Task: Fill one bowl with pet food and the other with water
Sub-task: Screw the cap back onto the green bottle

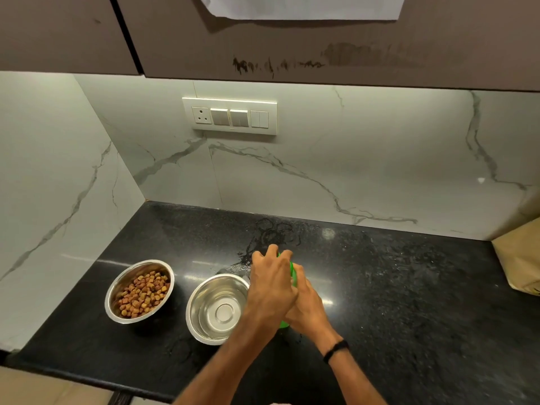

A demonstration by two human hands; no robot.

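Note:
A steel bowl [139, 290] holding brown pet food stands on the black counter [409, 287] at the left. Beside it on the right is a second steel bowl [216, 308] with a shiny inside; whether it holds water I cannot tell. Just right of that bowl stands a green bottle [293, 276], mostly hidden by both hands. My left hand [271, 279] grips its top from above. My right hand [308, 306], with a black band on the wrist, holds its body lower down.
A wet patch [268, 238] spreads on the counter behind the bottle. A brown paper bag [520, 258] stands at the right edge. A switch panel [230, 116] is on the marble wall, with cabinets overhead.

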